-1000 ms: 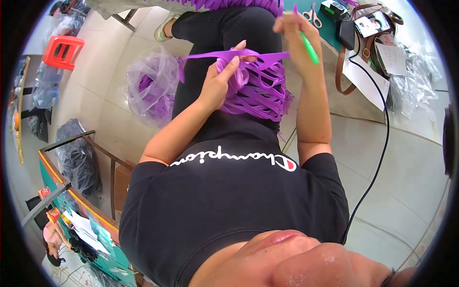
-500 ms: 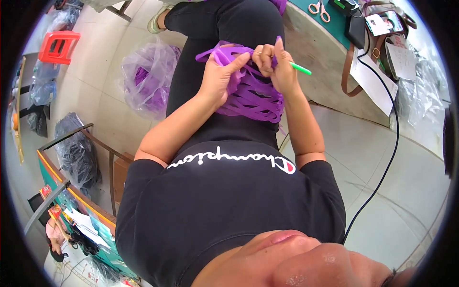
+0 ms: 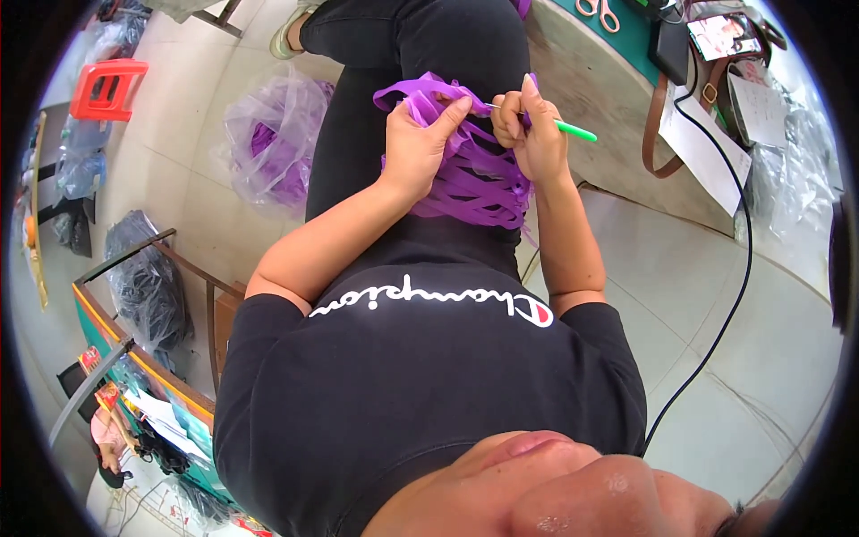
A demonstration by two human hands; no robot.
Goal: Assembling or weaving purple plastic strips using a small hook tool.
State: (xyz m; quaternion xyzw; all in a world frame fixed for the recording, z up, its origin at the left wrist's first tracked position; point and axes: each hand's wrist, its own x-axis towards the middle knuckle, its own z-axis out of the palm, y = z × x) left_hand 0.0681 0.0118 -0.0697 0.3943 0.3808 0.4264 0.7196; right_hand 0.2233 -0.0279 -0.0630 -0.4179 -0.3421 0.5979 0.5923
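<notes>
Across my lap lies a purple openwork mesh of flat ribbon strips (image 3: 479,190). My left hand (image 3: 416,150) pinches its upper part between thumb and fingers, with loops of ribbon standing above the fingertips. Closed around a crochet hook with a green handle (image 3: 575,132), my right hand (image 3: 540,139) is just to the right of the left one. The handle sticks out to the right of the fist, and the thin metal shaft points left toward the pinched ribbon. Whether the hook's tip is inside a loop is too small to tell.
Left of my legs, a clear plastic bag (image 3: 273,143) with purple ribbon sits on the tiled floor. At upper right is a table with scissors (image 3: 601,12), a phone (image 3: 723,38), papers and a brown strap. A black cable (image 3: 729,313) runs down the right; a red stool (image 3: 109,89) stands far left.
My right hand has drawn a little to the right with the crochet hook, and the metal shaft now shows between the hands. The left hand keeps its pinch on the ribbon mesh.
</notes>
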